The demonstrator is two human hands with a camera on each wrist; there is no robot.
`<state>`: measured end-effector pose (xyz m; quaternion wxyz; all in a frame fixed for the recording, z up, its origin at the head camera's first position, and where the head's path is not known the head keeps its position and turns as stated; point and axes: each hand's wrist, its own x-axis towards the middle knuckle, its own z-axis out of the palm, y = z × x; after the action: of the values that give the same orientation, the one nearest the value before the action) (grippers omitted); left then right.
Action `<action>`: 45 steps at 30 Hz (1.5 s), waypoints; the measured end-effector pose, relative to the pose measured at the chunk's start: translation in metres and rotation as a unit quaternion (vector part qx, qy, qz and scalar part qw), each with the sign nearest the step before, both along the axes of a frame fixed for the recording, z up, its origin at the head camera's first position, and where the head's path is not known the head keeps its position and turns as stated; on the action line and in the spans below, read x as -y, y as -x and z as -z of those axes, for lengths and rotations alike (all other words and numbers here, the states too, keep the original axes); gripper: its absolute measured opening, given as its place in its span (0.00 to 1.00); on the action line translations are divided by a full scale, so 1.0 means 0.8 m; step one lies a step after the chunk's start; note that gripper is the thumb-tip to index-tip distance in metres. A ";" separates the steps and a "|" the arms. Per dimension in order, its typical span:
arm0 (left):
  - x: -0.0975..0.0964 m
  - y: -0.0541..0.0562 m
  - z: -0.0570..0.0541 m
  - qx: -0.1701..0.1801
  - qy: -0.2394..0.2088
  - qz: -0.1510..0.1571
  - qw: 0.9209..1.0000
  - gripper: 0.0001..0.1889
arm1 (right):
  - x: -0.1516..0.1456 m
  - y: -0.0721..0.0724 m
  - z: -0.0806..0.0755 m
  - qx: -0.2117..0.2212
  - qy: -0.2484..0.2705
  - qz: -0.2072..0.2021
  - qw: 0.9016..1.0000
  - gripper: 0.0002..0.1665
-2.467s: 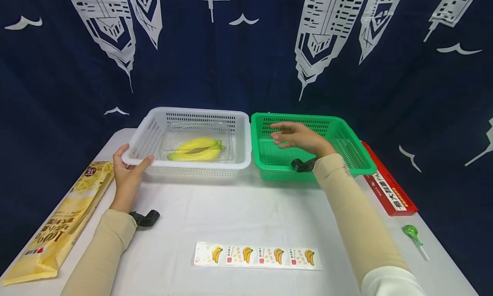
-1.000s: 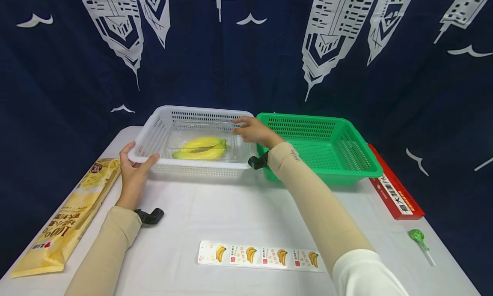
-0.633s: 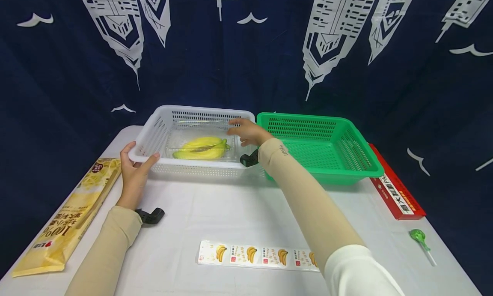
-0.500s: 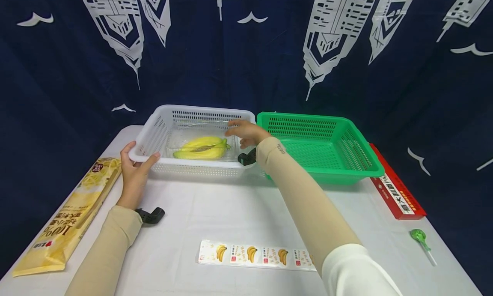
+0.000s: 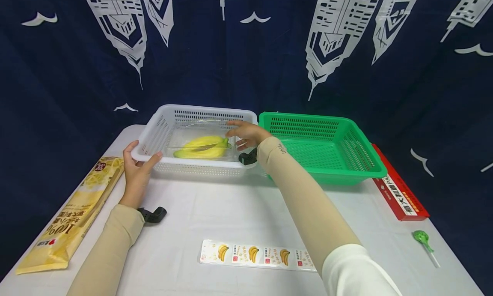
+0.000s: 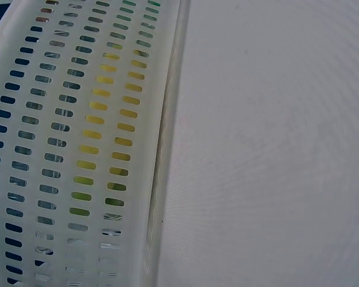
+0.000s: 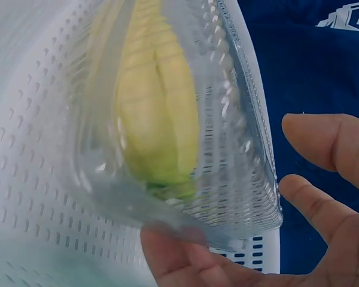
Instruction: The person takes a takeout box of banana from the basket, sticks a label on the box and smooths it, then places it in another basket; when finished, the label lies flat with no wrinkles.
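Two hands at the white basket (image 5: 200,116): left hand (image 5: 137,172) grasps its 8 o'clock corner; right hand (image 5: 246,134) pinches the clear banana box (image 5: 200,146) at its 3 o'clock end, inside the basket.

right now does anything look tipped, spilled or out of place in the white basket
Nothing spilled. The clear container with the bananas sits tilted in the white basket: the right hand grips its right end, thumb under the edge in the right wrist view. The left hand holds the basket's near left corner. The green basket holds nothing.
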<state>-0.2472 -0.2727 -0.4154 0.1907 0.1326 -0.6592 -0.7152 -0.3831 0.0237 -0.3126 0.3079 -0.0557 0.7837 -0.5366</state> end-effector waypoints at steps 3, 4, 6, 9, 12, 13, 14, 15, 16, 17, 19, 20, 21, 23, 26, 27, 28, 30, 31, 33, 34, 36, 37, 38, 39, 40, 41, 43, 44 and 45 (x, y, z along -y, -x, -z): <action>0.000 0.000 0.000 0.000 -0.001 0.001 1.000 0.46 | 0.000 -0.001 0.000 -0.010 -0.001 -0.009 1.000 0.42; 0.000 0.000 0.000 0.000 0.000 0.001 1.000 0.46 | 0.000 -0.001 0.000 -0.013 -0.001 -0.013 1.000 0.42; 0.000 0.000 0.000 0.001 0.002 0.001 1.000 0.46 | -0.001 0.000 0.000 -0.021 -0.003 -0.019 1.000 0.43; 0.000 0.001 -0.002 -0.003 0.005 0.000 1.000 0.46 | -0.002 0.000 -0.001 -0.027 -0.002 -0.024 0.999 0.46; 0.000 0.001 -0.003 -0.008 0.008 0.000 1.000 0.46 | -0.003 0.000 -0.002 -0.033 -0.002 -0.028 0.999 0.49; 0.000 0.001 -0.003 -0.009 0.008 0.000 1.000 0.46 | -0.003 -0.001 -0.003 -0.036 -0.002 -0.029 0.999 0.50; 0.000 0.001 -0.003 -0.008 0.007 0.001 1.000 0.46 | -0.004 -0.001 -0.003 -0.039 -0.003 -0.030 0.999 0.50; 0.000 0.002 -0.003 -0.008 0.007 0.002 1.000 0.46 | -0.004 -0.002 -0.003 -0.042 -0.004 -0.030 0.999 0.50; 0.000 0.002 -0.003 -0.007 0.006 0.002 1.000 0.46 | -0.004 -0.002 -0.003 -0.044 -0.005 -0.030 0.999 0.50; 0.000 0.002 -0.003 -0.006 0.005 0.003 1.000 0.46 | -0.003 -0.003 -0.004 -0.048 -0.006 -0.030 0.998 0.50; 0.000 0.002 -0.003 -0.006 0.002 0.004 1.000 0.46 | -0.003 -0.005 -0.004 -0.055 -0.007 -0.029 0.998 0.49; 0.000 0.001 -0.002 -0.006 0.002 0.004 1.000 0.46 | -0.003 -0.005 -0.004 -0.058 -0.009 -0.027 0.998 0.49; 0.000 0.001 -0.003 -0.007 0.002 0.004 1.000 0.46 | -0.003 -0.006 -0.004 -0.060 -0.010 -0.026 0.998 0.49; 0.000 0.001 -0.003 -0.008 0.001 0.004 1.000 0.46 | -0.002 -0.008 -0.005 -0.066 -0.012 -0.023 0.997 0.49; 0.000 0.000 -0.002 -0.009 0.003 0.002 1.000 0.46 | -0.002 -0.011 -0.006 -0.075 -0.015 -0.020 0.997 0.49; 0.000 0.000 -0.002 -0.010 0.003 0.002 1.000 0.45 | -0.003 -0.012 -0.007 -0.079 -0.015 -0.020 0.997 0.49; 0.000 -0.001 -0.002 -0.010 0.003 0.002 1.000 0.45 | -0.004 -0.013 -0.007 -0.084 -0.014 -0.020 0.996 0.48; 0.000 -0.001 -0.002 -0.010 0.002 0.001 1.000 0.45 | -0.006 -0.016 -0.007 -0.092 -0.013 -0.019 0.995 0.48; 0.000 -0.001 -0.002 -0.009 0.002 0.001 1.000 0.45 | -0.008 -0.017 -0.007 -0.097 -0.013 -0.018 0.995 0.47; 0.000 -0.001 -0.001 -0.009 0.001 0.001 1.000 0.45 | -0.012 -0.021 -0.008 -0.107 -0.011 -0.011 0.994 0.47; 0.000 -0.001 -0.001 -0.010 0.000 0.001 1.000 0.45 | -0.014 -0.023 -0.008 -0.111 -0.008 -0.006 0.994 0.47; 0.000 -0.001 0.000 -0.012 -0.001 0.003 1.000 0.45 | -0.020 -0.027 -0.009 -0.117 0.001 0.005 0.993 0.47; 0.000 -0.001 0.000 -0.013 -0.001 0.004 1.000 0.45 | -0.023 -0.029 -0.009 -0.120 0.008 0.011 0.993 0.46; 0.000 -0.001 0.000 -0.015 -0.001 0.004 1.000 0.45 | -0.026 -0.030 -0.009 -0.123 0.013 0.016 0.992 0.46; 0.000 -0.001 0.000 -0.016 -0.001 0.005 1.000 0.45 | -0.029 -0.032 -0.010 -0.125 0.019 0.020 0.992 0.45; 0.000 -0.001 0.000 -0.017 -0.002 0.005 1.000 0.45 | -0.032 -0.033 -0.010 -0.128 0.024 0.023 0.991 0.44; 0.000 -0.001 0.001 -0.019 -0.002 0.006 1.000 0.45 | -0.035 -0.034 -0.010 -0.131 0.030 0.026 0.991 0.44; -0.001 -0.001 0.000 -0.020 -0.002 0.005 1.000 0.44 | -0.042 -0.036 -0.011 -0.137 0.041 0.029 0.989 0.42; -0.001 -0.001 0.000 -0.022 -0.004 0.005 1.000 0.44 | -0.045 -0.037 -0.012 -0.140 0.046 0.031 0.989 0.42; -0.001 -0.001 0.000 -0.022 -0.003 0.005 1.000 0.44 | -0.047 -0.038 -0.013 -0.143 0.053 0.032 0.988 0.41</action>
<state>-0.2463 -0.2720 -0.4154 0.2013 0.1146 -0.6530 -0.7210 -0.3530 0.0615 -0.3023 0.1718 -0.1225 0.7916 -0.5734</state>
